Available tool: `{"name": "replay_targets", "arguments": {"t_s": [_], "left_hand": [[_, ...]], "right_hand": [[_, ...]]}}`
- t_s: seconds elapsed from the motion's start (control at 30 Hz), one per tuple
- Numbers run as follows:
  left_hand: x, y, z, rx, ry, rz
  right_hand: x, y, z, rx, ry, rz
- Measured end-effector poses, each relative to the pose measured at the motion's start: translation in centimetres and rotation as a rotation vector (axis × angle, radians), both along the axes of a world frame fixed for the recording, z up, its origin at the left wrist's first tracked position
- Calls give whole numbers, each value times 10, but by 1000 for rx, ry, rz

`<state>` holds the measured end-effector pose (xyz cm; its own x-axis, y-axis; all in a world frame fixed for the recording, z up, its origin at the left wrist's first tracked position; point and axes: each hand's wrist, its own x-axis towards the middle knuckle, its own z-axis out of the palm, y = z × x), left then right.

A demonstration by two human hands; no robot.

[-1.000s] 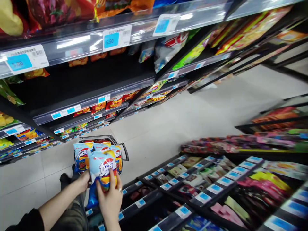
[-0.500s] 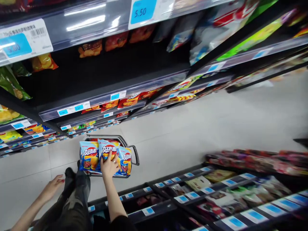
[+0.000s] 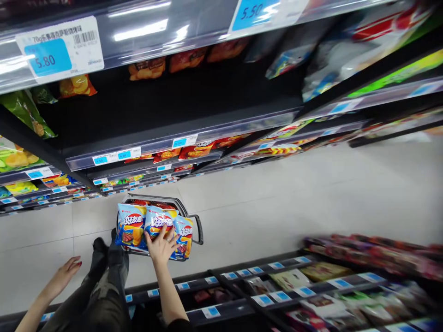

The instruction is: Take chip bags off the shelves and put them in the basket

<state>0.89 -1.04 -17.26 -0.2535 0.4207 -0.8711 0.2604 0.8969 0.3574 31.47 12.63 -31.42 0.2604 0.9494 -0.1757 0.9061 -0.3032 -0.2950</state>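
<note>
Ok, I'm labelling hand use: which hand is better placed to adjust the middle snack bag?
Probably the right hand: it lies spread on the middle bag in the basket, while the left hand hangs beside the legs.

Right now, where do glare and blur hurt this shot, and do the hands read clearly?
Head view: white glare streaks cross the upper shelf edge, though the 5.80 tag is legible; head view, far right: the reddish packs smear; head view, lower left: left hand, right hand and blue snack bags look fairly clear.
</note>
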Motion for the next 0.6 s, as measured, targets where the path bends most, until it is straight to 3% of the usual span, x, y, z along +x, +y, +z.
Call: {"name": "replay_targets", "arguments": {"t_s": [0.17, 0.33, 0.4, 0.5, 0.6], "left_hand": [[7, 7, 1, 23, -17, -34], [7, 5, -1, 76, -15, -42], [6, 1, -2, 103, -11, -31], [3, -11, -2, 147, 17, 16], [-2, -23, -1, 120, -11, 100]], "right_hand": [[5, -3, 11, 97, 84, -19], [-16, 26, 50, 205, 279, 78], [-44, 60, 70, 202, 404, 205], [-108, 135, 96, 138, 597, 376], [-171, 208, 116, 41, 768, 379]]}}
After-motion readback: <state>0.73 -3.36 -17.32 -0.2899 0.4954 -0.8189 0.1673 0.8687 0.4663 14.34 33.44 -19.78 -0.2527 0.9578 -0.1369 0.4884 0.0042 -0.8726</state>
